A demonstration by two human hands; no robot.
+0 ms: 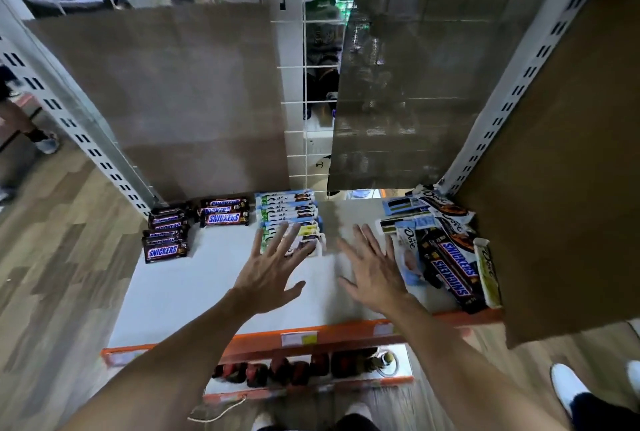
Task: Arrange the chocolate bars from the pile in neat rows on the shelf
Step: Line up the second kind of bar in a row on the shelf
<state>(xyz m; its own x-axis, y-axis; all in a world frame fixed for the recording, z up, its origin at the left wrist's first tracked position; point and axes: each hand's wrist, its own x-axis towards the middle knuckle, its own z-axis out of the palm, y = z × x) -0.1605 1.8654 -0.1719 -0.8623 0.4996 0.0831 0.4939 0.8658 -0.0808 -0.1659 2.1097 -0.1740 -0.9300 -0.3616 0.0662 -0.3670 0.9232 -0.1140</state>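
Over a white flat shelf board (194, 292) with an orange front rail: left hand (268, 268) splayed wide, gripping nothing, fingertips above the near end of a row of pale blue-and-white wrapped chocolate bars (287, 212); contact impossible to tell. Right hand (372, 271) likewise splayed and empty, just beside a jumbled pile of Dove and Snickers bars (446, 250) at the shelf's right end. Far left, a row of brown-wrapped Snickers bars (165, 236); next to it, a shorter Snickers stack (224, 211).
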